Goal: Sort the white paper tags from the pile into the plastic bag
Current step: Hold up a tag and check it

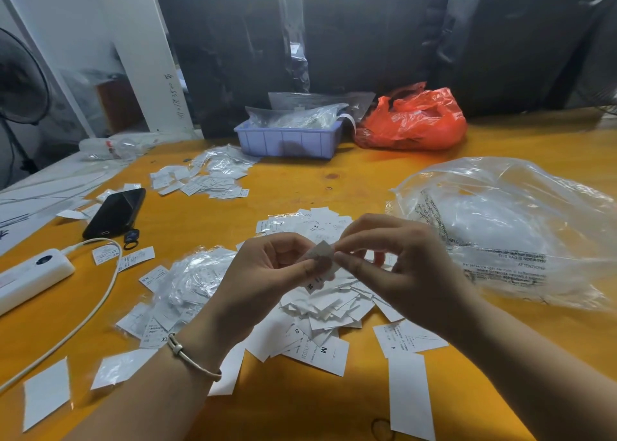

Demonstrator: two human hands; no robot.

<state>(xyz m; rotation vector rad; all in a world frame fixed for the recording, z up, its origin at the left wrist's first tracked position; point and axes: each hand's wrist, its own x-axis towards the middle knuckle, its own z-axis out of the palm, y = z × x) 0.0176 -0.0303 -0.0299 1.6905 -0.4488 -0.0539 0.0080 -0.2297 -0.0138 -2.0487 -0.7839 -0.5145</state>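
A pile of white paper tags (320,313) with size letters lies on the yellow table in front of me. Above it my left hand (267,273) and my right hand (394,267) both pinch one small white tag (322,257) between thumb and fingers. A large clear plastic bag (507,227) with printed warning text lies to the right of the pile, crumpled; what is inside it is not discernible. Small clear sleeves with tags (193,283) are heaped left of the pile.
A second heap of tags (203,180) lies further back. A black phone (115,212), a white power bank (30,273) and its cable (96,303) sit at the left. A blue tray (287,140) and an orange bag (414,120) stand at the back.
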